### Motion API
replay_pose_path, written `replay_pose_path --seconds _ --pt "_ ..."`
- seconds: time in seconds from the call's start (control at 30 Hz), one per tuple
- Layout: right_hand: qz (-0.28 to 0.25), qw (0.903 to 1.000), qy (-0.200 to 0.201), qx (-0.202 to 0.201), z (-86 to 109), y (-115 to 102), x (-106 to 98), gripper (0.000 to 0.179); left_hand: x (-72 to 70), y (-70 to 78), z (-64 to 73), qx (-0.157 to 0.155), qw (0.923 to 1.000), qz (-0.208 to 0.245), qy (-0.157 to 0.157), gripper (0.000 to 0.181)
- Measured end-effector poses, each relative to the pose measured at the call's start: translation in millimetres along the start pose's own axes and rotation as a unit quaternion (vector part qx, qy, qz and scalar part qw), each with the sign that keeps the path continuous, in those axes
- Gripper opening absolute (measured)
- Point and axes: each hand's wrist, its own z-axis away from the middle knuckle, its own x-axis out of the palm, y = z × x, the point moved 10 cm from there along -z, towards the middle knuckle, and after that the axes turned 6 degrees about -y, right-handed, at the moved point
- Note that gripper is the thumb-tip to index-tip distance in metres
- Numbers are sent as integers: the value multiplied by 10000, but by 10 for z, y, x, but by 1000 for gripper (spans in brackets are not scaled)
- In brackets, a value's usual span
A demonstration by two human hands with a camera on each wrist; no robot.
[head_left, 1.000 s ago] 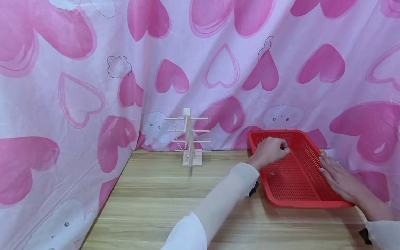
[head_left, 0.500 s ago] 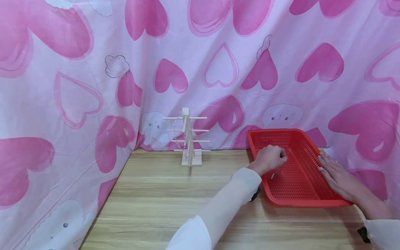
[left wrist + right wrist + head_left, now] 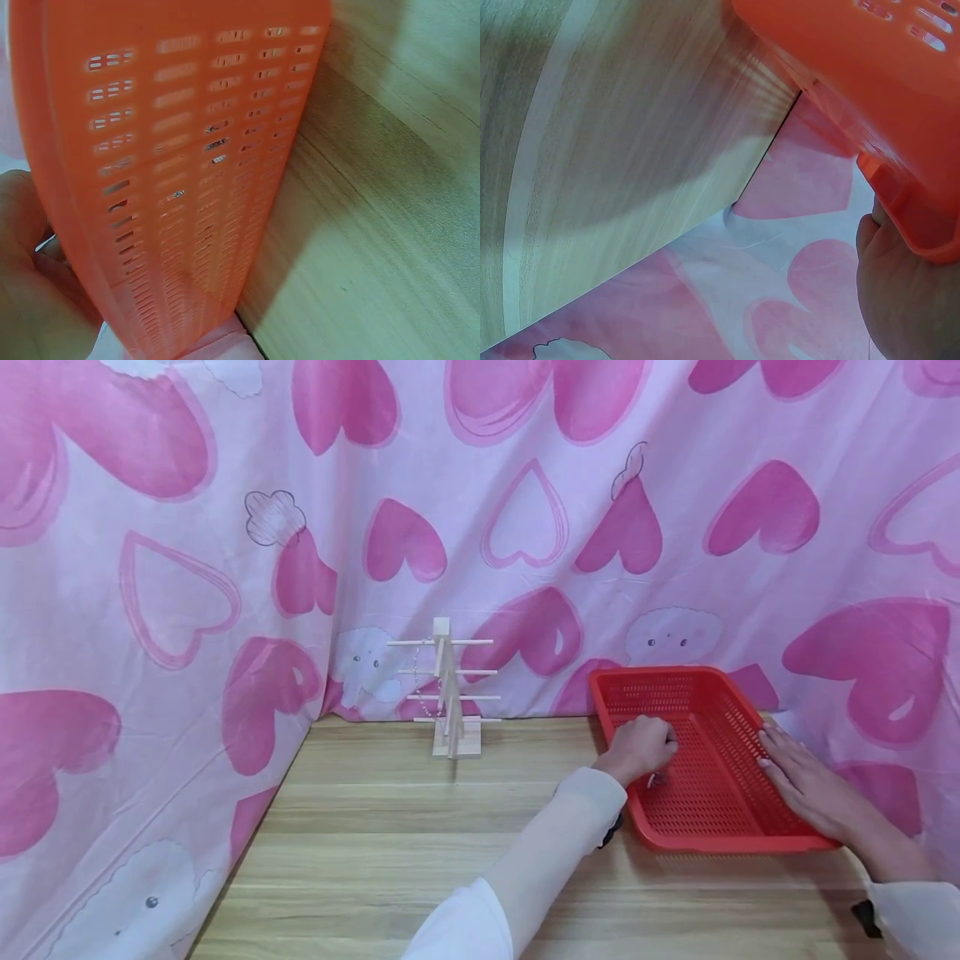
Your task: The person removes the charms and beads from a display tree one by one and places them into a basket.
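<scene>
My left hand (image 3: 641, 749) is over the left side of a red plastic basket (image 3: 738, 843), fingers curled and pointing down. It pinches a thin silvery chain (image 3: 656, 780), whose lower part lies bunched inside the basket below the hand; the fingertips are mostly hidden. In the left wrist view, silvery bits of chain (image 3: 217, 144) show through the slots of the basket wall. My right hand (image 3: 813, 789) rests with straight fingers against the basket's right rim. In the right wrist view, part of that hand (image 3: 907, 292) appears beside the rim.
A wooden rack (image 3: 447, 693) with several crossbars stands at the back, left of the basket. A beaded chain (image 3: 417, 681) hangs on its left side. Pink heart-patterned cloth (image 3: 525, 527) encloses the wooden table (image 3: 360, 843) at the back and left.
My left hand has come down lower into the basket, and the dangling chain has gathered beneath it. The right hand stays on the rim.
</scene>
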Motion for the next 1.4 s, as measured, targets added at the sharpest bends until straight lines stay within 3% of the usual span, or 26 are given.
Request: replay_pose_path --seconds 0.57,0.77,0.93,1.17,1.4 --pt "-38 10000 48 -36 -10 -45 9 56 54 -56 16 -195 9994 202 -219 18" --pt "27 10000 37 -25 -15 -60 -22 56 -41 -68 25 2 9992 372 -160 15" --pt "73 9996 -184 218 -43 -35 -30 56 -177 -110 80 215 9986 488 -45 16" --pt "-304 9942 -612 827 -214 -4 -179 58 -490 -223 221 569 9968 427 371 15" --pt "93 9929 -739 926 -531 -327 -400 57 -931 -371 443 1053 9890 289 995 15"
